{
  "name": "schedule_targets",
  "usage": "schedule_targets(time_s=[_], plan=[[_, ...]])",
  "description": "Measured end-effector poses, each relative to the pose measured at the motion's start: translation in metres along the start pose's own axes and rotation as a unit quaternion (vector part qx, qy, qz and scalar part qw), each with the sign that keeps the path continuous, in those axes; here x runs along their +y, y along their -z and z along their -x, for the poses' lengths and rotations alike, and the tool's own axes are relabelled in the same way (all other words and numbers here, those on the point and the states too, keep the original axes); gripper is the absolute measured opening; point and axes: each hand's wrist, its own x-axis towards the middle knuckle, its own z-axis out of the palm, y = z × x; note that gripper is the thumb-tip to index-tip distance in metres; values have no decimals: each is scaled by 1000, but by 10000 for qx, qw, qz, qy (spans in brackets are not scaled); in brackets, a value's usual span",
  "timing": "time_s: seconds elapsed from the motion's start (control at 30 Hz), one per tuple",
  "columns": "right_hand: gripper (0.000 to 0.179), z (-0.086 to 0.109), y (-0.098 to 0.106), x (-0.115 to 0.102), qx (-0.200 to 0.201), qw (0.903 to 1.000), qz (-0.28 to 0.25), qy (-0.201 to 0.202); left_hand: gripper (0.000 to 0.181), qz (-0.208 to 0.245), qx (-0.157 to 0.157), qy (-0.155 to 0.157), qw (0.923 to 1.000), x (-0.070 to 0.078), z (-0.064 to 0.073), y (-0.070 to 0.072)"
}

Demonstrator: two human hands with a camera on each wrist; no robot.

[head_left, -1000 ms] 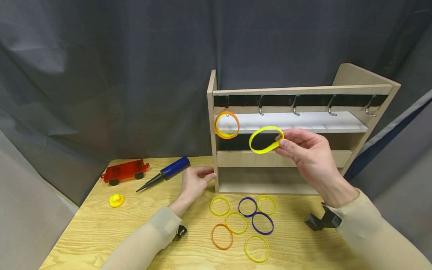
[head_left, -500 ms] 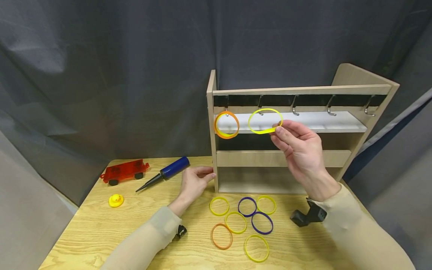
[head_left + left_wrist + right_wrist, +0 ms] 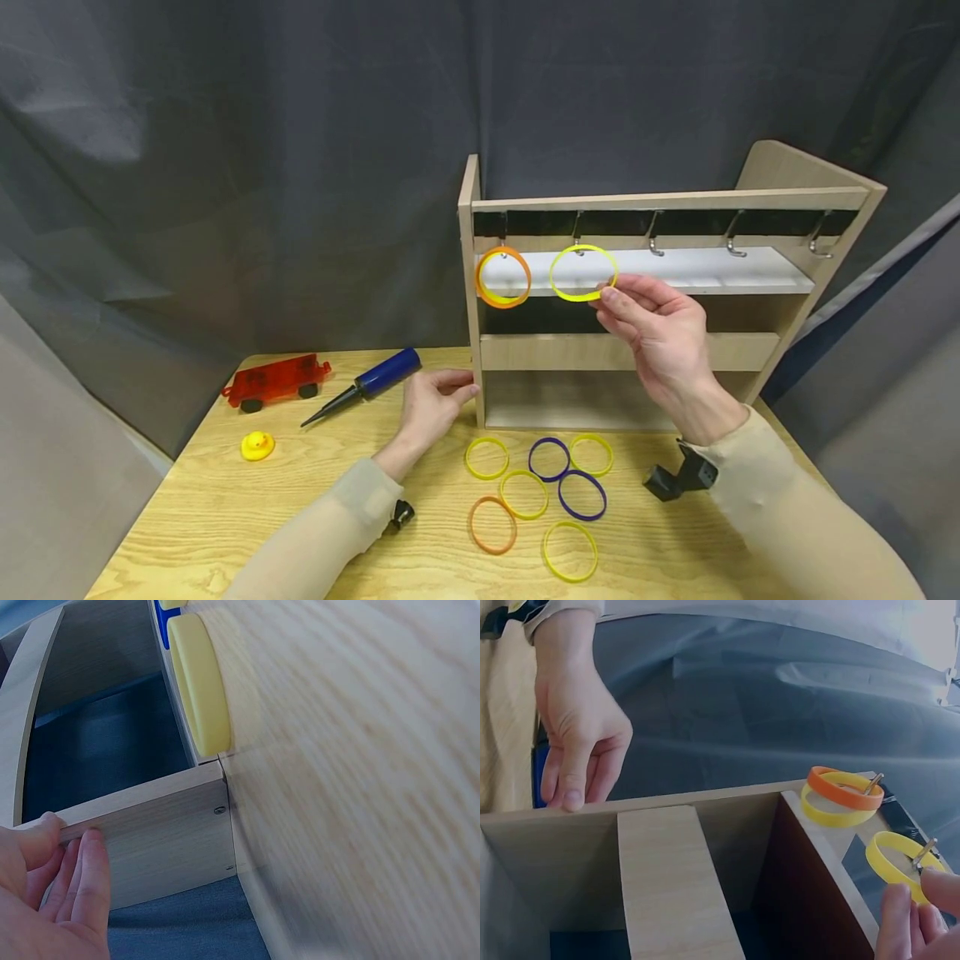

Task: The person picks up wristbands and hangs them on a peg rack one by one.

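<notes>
My right hand (image 3: pixel 667 337) pinches a yellow silicone wristband (image 3: pixel 576 297) between thumb and fingers, in front of the second hook (image 3: pixel 578 225) from the left. In the right wrist view that hook's tip shows inside the band's loop. On the leftmost hook hang an orange wristband (image 3: pixel 847 796) and a yellow one (image 3: pixel 836 820). My left hand (image 3: pixel 433 408) holds the left side panel of the wooden shelf (image 3: pixel 630 352) low down, thumb at its front edge and fingers against the outer face.
Several yellow, purple and orange wristbands (image 3: pixel 492 550) lie on the table before the shelf. Three more hooks (image 3: pixel 656 237) line its rail to the right. At the left are a blue hand pump (image 3: pixel 390 372), a red toy wagon (image 3: pixel 273 381) and a rubber duck (image 3: pixel 257 446).
My right hand has risen and moved left, bringing the yellow wristband up to the second hook; over the last half second it shifted slightly left. My left hand stays on the panel.
</notes>
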Motion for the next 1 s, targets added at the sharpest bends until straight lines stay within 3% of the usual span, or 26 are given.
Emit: schedule_targets(time_s=[0.7, 1.0], plan=[[19, -3, 1, 4, -107, 9986, 525, 21, 21, 0, 6, 59, 10000, 1, 1, 1], [19, 9, 19, 10, -295, 9922, 1213, 35, 21, 8, 0, 47, 10000, 2, 2, 1]])
